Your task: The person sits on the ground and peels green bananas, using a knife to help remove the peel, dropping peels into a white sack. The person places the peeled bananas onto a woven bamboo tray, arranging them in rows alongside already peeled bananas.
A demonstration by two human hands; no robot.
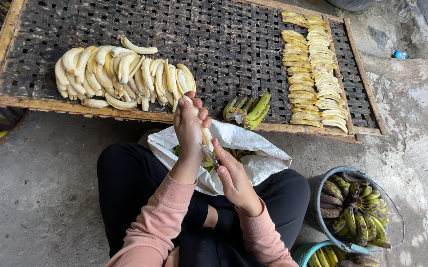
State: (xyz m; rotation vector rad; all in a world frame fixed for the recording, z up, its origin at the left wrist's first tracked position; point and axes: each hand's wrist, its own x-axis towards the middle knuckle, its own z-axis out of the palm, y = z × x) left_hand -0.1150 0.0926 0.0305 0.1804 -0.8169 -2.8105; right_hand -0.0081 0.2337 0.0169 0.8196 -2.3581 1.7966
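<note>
The left hand (188,129) grips a peeled banana (200,121) upright; the right hand (231,173), fingers clenched on a knife (210,155), cuts its base. Slicing seems underway, needing a steady lengthwise draw.

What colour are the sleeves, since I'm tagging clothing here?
Pink; both sleeves show clearly in the head view.

Free passage and obstructions. Beyond the fingers (200,114), bare woven tray (224,44) lies open. Leftward, a peeled banana pile (120,74) blocks; rightward, a green bunch (247,110), then sliced rows (312,69). Beneath the fingers, a white sack (253,148) fills the lap.
</note>
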